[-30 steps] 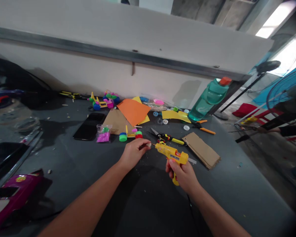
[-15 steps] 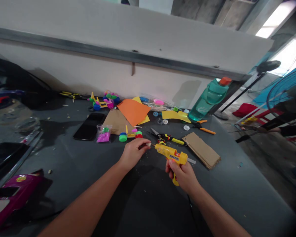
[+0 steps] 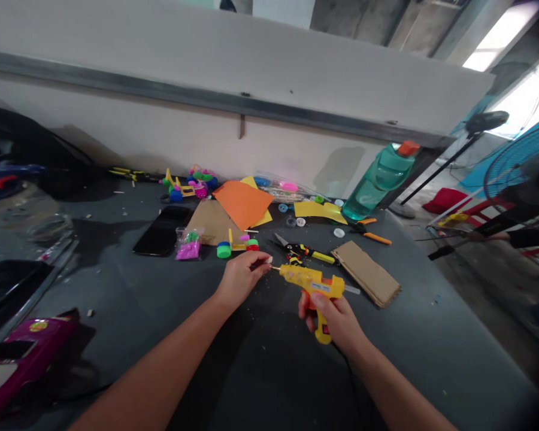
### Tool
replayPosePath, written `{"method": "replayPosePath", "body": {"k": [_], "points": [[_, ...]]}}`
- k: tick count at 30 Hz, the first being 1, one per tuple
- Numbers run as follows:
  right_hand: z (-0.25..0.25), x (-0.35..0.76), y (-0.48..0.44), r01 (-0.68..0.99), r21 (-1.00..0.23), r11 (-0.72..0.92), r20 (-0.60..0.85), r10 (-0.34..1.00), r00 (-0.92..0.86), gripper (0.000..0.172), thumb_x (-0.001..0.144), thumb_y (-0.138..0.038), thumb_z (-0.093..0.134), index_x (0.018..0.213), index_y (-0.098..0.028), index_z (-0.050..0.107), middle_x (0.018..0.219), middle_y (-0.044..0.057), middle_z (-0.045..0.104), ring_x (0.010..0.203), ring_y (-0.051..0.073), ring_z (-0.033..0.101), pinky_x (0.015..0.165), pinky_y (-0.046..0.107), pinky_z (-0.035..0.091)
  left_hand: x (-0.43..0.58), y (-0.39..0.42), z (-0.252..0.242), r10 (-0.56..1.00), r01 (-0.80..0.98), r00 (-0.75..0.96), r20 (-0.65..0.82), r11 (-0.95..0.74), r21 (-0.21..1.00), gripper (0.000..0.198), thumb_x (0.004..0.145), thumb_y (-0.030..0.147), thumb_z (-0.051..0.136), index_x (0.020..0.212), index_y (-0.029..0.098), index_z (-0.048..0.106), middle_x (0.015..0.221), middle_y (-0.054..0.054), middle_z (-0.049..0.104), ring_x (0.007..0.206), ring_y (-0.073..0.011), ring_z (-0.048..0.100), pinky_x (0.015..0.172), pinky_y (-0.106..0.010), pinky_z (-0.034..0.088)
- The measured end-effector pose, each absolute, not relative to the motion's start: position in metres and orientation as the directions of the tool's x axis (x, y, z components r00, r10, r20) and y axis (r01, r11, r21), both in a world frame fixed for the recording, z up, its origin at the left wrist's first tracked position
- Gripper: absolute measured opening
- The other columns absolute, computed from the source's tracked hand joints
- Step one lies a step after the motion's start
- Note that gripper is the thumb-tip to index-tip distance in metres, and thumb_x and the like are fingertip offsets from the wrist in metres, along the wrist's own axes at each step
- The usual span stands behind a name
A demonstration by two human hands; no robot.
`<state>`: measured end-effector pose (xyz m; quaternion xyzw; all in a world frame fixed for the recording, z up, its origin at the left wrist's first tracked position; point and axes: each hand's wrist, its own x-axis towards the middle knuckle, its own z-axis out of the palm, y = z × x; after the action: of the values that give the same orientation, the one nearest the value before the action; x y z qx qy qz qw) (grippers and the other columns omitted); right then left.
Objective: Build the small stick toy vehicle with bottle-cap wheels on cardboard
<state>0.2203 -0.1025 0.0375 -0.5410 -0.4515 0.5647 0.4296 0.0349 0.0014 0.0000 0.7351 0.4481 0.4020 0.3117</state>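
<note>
My right hand grips a yellow hot glue gun by its handle, with a clear glue stick poking out of its back. The metal nozzle points left at my left hand. There a small whitish piece is pinched between thumb and fingertips; its kind is too small to make out. The nozzle tip is right by the piece, though I cannot tell if they touch. Just beyond my left hand stands a small toy car with green and red bottle-cap wheels.
Behind lie pliers, folded cardboard, orange paper, a phone and a small bag of purple bits. A teal bottle stands at the back right. A purple packet lies at left. The gun's cord trails toward me.
The glue gun has tilted a little, its handle lower and its back slightly further right. My left hand has shifted slightly left, still pinching the small piece.
</note>
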Motion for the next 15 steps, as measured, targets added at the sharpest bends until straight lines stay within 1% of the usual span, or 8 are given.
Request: {"method": "replayPosePath", "body": {"k": [4,5,7,8,10,11,13,15], "points": [[0.047,0.225,-0.103,-0.312,-0.940,-0.138,-0.115,0.989,-0.091,0.032,0.079,-0.048,0.047,0.073,-0.017,0.053,0.066,0.002,0.056,0.044,0.008,0.044,0.042,0.022,0.036,0.035,0.001,-0.001,0.916,0.403,0.276,0.289,-0.384,0.831,0.019,0.075,0.030,0.062,0.091,0.020,0.065,0.084,-0.001,0.067,0.075,-0.0145,0.062,0.068,-0.026,0.049],[0.052,0.227,-0.103,-0.364,-0.924,-0.114,-0.094,0.993,-0.073,0.030,0.079,-0.047,0.046,0.074,-0.018,0.052,0.067,0.002,0.055,0.044,0.008,0.042,0.042,0.022,0.035,0.035,0.001,-0.002,0.915,0.395,0.283,0.288,-0.384,0.834,0.019,0.075,0.031,0.061,0.091,0.020,0.065,0.084,-0.002,0.067,0.075,-0.0148,0.062,0.068,-0.026,0.049],[0.064,0.233,-0.104,-0.405,-0.912,-0.060,-0.067,0.998,0.003,0.027,0.079,-0.046,0.045,0.076,-0.020,0.050,0.070,0.002,0.053,0.046,0.008,0.040,0.041,0.021,0.033,0.035,0.001,-0.002,0.912,0.385,0.293,0.286,-0.387,0.838,0.020,0.076,0.032,0.060,0.091,0.020,0.065,0.085,-0.002,0.067,0.075,-0.0153,0.062,0.068,-0.026,0.049],[0.072,0.237,-0.104,-0.394,-0.919,-0.026,-0.054,0.997,0.060,0.024,0.078,-0.045,0.044,0.077,-0.021,0.049,0.071,0.002,0.052,0.047,0.009,0.039,0.041,0.022,0.032,0.035,0.001,-0.002,0.911,0.383,0.299,0.284,-0.387,0.839,0.020,0.076,0.033,0.059,0.091,0.021,0.065,0.085,-0.003,0.067,0.075,-0.0155,0.062,0.068,-0.027,0.049],[0.091,0.249,-0.108,-0.312,-0.948,0.071,0.003,0.977,0.213,0.021,0.078,-0.043,0.042,0.079,-0.023,0.048,0.078,0.004,0.052,0.050,0.010,0.039,0.041,0.022,0.031,0.034,0.001,-0.002,0.908,0.385,0.305,0.287,-0.393,0.835,0.019,0.076,0.032,0.059,0.091,0.021,0.064,0.085,-0.002,0.067,0.075,-0.0157,0.062,0.067,-0.027,0.049],[0.100,0.257,-0.110,-0.243,-0.962,0.124,0.049,0.955,0.293,0.021,0.078,-0.043,0.040,0.081,-0.023,0.047,0.084,0.006,0.053,0.052,0.011,0.040,0.041,0.023,0.030,0.034,0.001,-0.002,0.906,0.387,0.305,0.293,-0.399,0.831,0.019,0.076,0.032,0.059,0.091,0.022,0.065,0.085,-0.002,0.067,0.075,-0.0159,0.062,0.067,-0.027,0.049],[0.119,0.277,-0.117,-0.043,-0.974,0.220,0.177,0.870,0.460,0.021,0.079,-0.043,0.036,0.082,-0.024,0.046,0.095,0.010,0.053,0.052,0.011,0.039,0.040,0.024,0.027,0.034,0.001,-0.002,0.899,0.391,0.310,0.309,-0.417,0.821,0.018,0.076,0.032,0.059,0.091,0.023,0.065,0.085,-0.002,0.067,0.075,-0.0162,0.061,0.067,-0.027,0.048],[0.132,0.302,-0.125,0.136,-0.947,0.292,0.314,0.744,0.590,0.020,0.080,-0.041,0.037,0.080,-0.023,0.046,0.097,0.011,0.053,0.050,0.010,0.036,0.040,0.024,0.024,0.034,0.002,-0.003,0.899,0.386,0.285,0.333,-0.426,0.818,0.017,0.077,0.032,0.059,0.090,0.023,0.065,0.086,-0.002,0.067,0.076,-0.0160,0.061,0.067,-0.027,0.048]]}}
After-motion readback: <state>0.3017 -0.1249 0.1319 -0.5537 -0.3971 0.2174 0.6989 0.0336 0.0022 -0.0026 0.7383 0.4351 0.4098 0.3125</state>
